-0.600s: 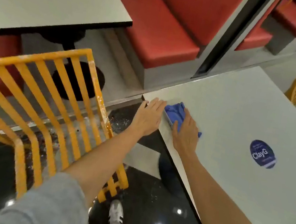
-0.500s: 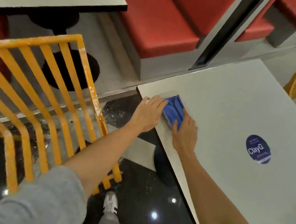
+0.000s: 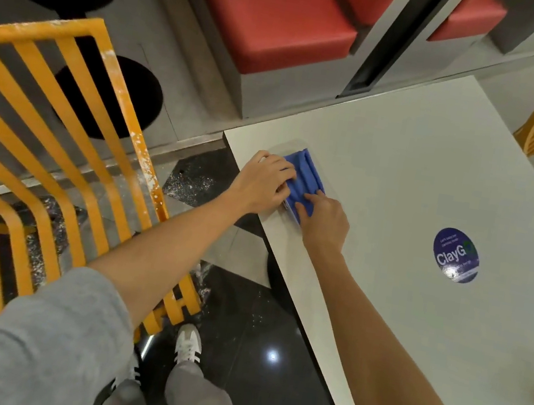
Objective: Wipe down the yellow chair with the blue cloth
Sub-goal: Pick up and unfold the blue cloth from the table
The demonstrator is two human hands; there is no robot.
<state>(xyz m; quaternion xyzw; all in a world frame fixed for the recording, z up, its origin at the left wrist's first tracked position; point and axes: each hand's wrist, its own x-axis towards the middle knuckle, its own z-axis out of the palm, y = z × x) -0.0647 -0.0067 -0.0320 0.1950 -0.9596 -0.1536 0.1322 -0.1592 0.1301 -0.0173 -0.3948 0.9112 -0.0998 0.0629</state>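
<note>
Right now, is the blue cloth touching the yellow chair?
No, the blue cloth lies on the white table under both hands, apart from the yellow chair.

One head cam only, wide-angle, worn by the person, looking steeply fwd & down, close over both forearms. White table (image 3: pixel 418 176) fills right of frame, yellow chair (image 3: pixel 62 123) left, red bench seats (image 3: pixel 272 19) along top, person's own shoe (image 3: pixel 189 343) at bottom centre. No 2nd view to share w/.
</note>
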